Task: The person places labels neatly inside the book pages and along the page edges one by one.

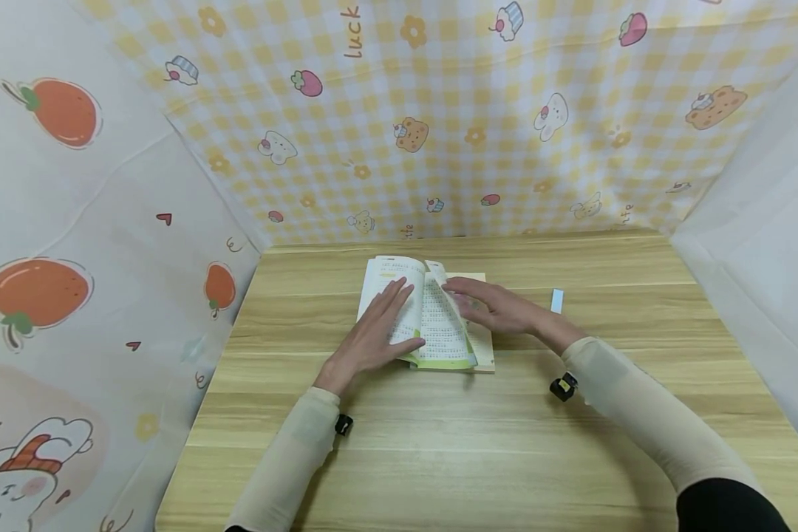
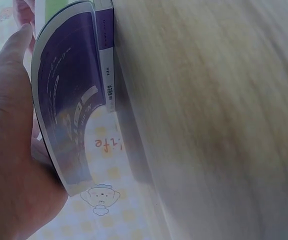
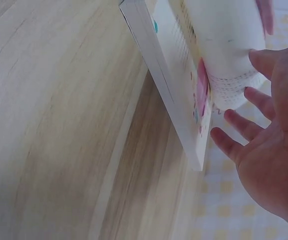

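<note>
"Where is the book (image 1: 432, 325) lying?"

"It's lying open on the far half of the wooden table (image 1: 452, 443), around the middle. Its right side is curling up, and a cream surface (image 1: 484, 347) is showing beneath; I can't tell whether that's belonging to the same book. On the left, a purple cover (image 2: 66, 75) is curving up off the table."

"And the hands?"

"The left hand (image 1: 375, 332) is resting over the left page, its fingers lying straight and close together, thumb stretching out to the right. The right hand (image 1: 495, 307) is hovering at the raised right side, its fingers spreading apart and bending slightly. I can't tell whether they're touching paper."

"What's sitting farther out?"

"A pale blue strip (image 1: 556, 298) is lying just beyond the right wrist. Beige sleeves (image 1: 652, 414) are covering both forearms. A yellow-checked cloth (image 1: 439, 74) is hanging along the far edge, a white cloth (image 1: 126, 222) along the left."
</note>
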Motion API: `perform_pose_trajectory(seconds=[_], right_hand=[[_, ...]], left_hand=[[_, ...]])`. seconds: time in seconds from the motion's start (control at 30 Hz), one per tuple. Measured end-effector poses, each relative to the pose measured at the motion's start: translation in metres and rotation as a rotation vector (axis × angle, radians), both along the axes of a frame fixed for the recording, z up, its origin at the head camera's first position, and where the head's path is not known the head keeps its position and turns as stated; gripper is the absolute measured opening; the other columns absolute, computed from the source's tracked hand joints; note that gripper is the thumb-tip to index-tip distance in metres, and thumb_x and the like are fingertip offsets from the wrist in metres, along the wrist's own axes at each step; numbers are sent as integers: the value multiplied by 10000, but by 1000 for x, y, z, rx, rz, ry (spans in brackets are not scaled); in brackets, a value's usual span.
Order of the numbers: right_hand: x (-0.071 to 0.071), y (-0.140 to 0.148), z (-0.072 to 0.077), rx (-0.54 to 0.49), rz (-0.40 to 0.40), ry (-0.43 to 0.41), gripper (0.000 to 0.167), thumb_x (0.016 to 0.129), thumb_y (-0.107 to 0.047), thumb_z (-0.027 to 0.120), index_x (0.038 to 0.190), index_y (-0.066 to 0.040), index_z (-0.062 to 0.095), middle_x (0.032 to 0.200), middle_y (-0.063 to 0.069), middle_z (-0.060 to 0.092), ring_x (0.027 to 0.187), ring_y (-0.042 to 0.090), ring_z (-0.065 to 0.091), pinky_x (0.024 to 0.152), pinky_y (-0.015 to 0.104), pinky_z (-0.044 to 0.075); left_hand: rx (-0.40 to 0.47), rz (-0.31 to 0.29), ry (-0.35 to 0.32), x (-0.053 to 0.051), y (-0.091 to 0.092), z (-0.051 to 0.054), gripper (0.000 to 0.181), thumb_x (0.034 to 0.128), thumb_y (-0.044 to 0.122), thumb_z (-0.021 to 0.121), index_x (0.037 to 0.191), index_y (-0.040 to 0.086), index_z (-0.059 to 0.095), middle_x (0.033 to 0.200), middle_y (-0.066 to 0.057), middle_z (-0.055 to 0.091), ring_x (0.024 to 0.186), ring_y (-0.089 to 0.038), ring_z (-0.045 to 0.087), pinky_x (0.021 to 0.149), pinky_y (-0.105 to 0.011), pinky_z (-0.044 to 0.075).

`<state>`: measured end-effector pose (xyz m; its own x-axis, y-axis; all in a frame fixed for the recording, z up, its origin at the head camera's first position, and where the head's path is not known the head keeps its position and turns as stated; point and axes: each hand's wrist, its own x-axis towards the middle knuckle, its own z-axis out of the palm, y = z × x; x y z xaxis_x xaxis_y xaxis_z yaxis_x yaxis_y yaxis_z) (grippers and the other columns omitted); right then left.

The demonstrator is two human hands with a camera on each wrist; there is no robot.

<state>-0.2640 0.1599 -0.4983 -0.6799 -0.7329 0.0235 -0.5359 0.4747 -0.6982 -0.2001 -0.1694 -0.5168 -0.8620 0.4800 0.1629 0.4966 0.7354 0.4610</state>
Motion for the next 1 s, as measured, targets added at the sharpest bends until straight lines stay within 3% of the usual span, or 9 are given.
perform_pose_trajectory(seconds=[0.17,0.37,0.57,0.8,1.0], right_hand=[[1,-5,-4,1,-2,-4,670,1163,-252,640,1777,-193,376,1878,131,309,1741,431,298,1412,695,266],[2,-13,-7,-3,6,1,701,1147,-305,675,1778,-224,382,1899,110,251,1749,424,281,1402,701,288],[2,-22,-8,12,23,41,696,1151,-339,667,1779,-241,383,1905,112,229,1739,445,293,1376,728,322],[3,-32,-8,40,30,66,680,1156,-386,650,1772,-244,401,1905,113,229,1760,428,246,1392,723,292],[5,-39,-10,69,47,114,672,1165,-376,633,1772,-210,397,1897,142,243,1750,443,262,1390,730,289]], left_hand=[[26,-10,-5,1,-2,3,1008,1069,585,724,1834,220,180,1933,-35,143,1810,-254,112,1486,-513,152],[117,-40,-34,2,-8,7,785,1176,606,467,1830,256,211,1928,-64,158,1809,-296,109,1479,-578,139],[161,-76,-68,6,-13,14,817,1150,760,303,1817,290,265,1925,-78,167,1806,-314,118,1448,-661,191],[111,-77,-88,11,-16,23,926,1081,857,372,1816,303,268,1933,25,129,1811,-318,90,1442,-681,193],[22,-65,-74,15,-19,29,936,1074,766,534,1812,244,289,1934,4,122,1814,-305,70,1470,-621,146]])
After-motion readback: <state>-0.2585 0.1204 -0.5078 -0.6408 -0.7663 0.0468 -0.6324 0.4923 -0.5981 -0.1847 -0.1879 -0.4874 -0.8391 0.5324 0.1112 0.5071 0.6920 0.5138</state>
